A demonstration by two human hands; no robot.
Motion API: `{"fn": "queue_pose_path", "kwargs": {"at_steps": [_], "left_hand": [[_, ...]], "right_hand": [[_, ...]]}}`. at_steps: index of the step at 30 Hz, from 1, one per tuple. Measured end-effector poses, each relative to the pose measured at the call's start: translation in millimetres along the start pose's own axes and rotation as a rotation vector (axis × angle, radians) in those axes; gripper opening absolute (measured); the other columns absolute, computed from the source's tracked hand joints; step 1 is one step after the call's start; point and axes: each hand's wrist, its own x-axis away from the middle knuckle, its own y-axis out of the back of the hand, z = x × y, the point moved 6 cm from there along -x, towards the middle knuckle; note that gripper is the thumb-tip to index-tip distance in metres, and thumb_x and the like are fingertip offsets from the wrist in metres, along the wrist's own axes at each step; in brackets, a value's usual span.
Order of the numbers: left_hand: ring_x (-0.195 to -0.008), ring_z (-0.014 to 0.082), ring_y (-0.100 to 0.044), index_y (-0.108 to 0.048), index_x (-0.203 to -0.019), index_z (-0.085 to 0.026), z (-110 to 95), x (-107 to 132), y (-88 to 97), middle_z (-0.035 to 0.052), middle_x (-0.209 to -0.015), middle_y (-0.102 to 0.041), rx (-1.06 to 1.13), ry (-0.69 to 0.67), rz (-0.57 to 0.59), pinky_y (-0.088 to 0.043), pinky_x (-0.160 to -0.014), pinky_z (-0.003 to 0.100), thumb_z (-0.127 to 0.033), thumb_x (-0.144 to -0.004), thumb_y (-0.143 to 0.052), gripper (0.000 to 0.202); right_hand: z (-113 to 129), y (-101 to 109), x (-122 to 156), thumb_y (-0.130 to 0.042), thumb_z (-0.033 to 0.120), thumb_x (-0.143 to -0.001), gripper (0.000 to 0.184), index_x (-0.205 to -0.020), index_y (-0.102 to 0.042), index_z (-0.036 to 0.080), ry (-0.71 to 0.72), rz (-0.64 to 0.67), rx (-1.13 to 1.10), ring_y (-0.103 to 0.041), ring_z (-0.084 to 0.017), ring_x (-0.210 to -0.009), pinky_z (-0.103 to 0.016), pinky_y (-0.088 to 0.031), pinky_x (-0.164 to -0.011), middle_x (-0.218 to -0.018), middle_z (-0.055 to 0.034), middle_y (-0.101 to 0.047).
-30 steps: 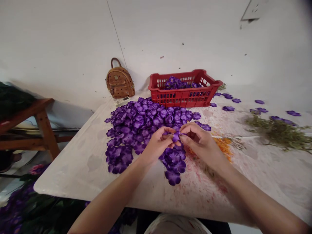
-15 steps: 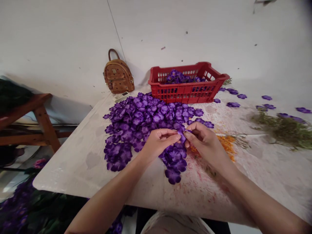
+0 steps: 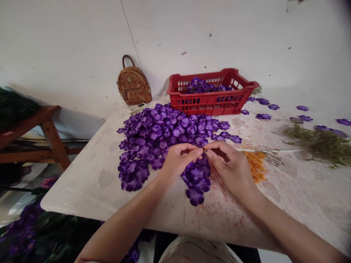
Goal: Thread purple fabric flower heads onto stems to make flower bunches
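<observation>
My left hand (image 3: 179, 159) and my right hand (image 3: 233, 164) meet fingertip to fingertip above the front of a big pile of purple fabric flower petals (image 3: 161, 124). Both are closed in a pinch, thumb against forefinger. Something tiny and dark shows where the fingertips meet, but the fingers cover most of it and its kind cannot be made out. Under the hands a strip of overlapping purple petals (image 3: 196, 182) runs toward the table's front edge. Close to the right of my right hand lies a bunch of orange flower centres (image 3: 255, 166) on thin stems.
A red plastic crate (image 3: 208, 104) holding purple flowers stands behind the pile. Left of it, a brown mini backpack (image 3: 134, 86) leans on the wall, with a white remote (image 3: 137, 108) before it. Green stems (image 3: 318, 142) and loose petals lie at right. A wooden stool (image 3: 53, 138) stands left.
The pale purple petal that showed between my fingertips is no longer plainly visible there. My right fingertips have moved slightly left, against the left ones. The view has shifted a little.
</observation>
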Motion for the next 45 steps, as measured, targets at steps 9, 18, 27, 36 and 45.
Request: {"fn": "queue_pose_path", "kwargs": {"at_steps": [9,18,27,36,45], "left_hand": [[-0.071,0.0161,-0.068,-0.081,-0.084,-0.017,0,2,-1.1,0.007,-0.08,-0.079,0.011,0.026,0.028,-0.055,-0.074,0.03,-0.035,-0.079,-0.078,0.019],[-0.074,0.0173,-0.071,-0.081,-0.084,-0.017,1,2,-1.7,0.0067,-0.081,-0.079,0.032,0.061,0.034,-0.056,-0.076,0.031,-0.031,-0.077,-0.079,0.016],[-0.074,0.0176,-0.072,-0.081,-0.085,-0.018,4,1,-0.9,0.0068,-0.081,-0.08,0.054,0.045,0.05,-0.057,-0.077,0.032,-0.035,-0.076,-0.082,0.019],[-0.075,0.0187,-0.072,-0.081,-0.084,-0.017,3,0,-1.9,0.0074,-0.081,-0.079,0.018,0.028,0.049,-0.057,-0.076,0.032,-0.037,-0.076,-0.081,0.022],[-0.07,0.0152,-0.069,-0.082,-0.084,-0.015,1,1,-3.2,0.0077,-0.079,-0.079,0.055,0.052,0.063,-0.056,-0.074,0.028,-0.038,-0.076,-0.082,0.025]], "right_hand": [[-15,-9,1,-0.063,0.032,-0.094,0.013,-0.09,-0.071,0.023,-0.156,0.038,-0.16,-0.064,-0.016,-0.071,-0.029,-0.049,-0.064,-0.082,-0.0016,-0.071],[-17,-10,0,-0.064,0.034,-0.092,0.014,-0.086,-0.07,0.023,-0.157,0.042,-0.185,-0.064,-0.017,-0.07,-0.029,-0.049,-0.064,-0.079,-0.002,-0.071],[-17,-10,0,-0.064,0.033,-0.092,0.012,-0.085,-0.069,0.023,-0.159,0.049,-0.207,-0.065,-0.016,-0.072,-0.029,-0.051,-0.066,-0.08,-0.0019,-0.069],[-17,-11,0,-0.064,0.033,-0.092,0.013,-0.087,-0.069,0.023,-0.153,0.054,-0.227,-0.066,-0.016,-0.074,-0.028,-0.052,-0.068,-0.081,-0.0019,-0.07],[-18,-11,0,-0.064,0.032,-0.091,0.013,-0.085,-0.069,0.022,-0.15,0.062,-0.225,-0.065,-0.015,-0.071,-0.026,-0.051,-0.066,-0.079,-0.0013,-0.069]]}}
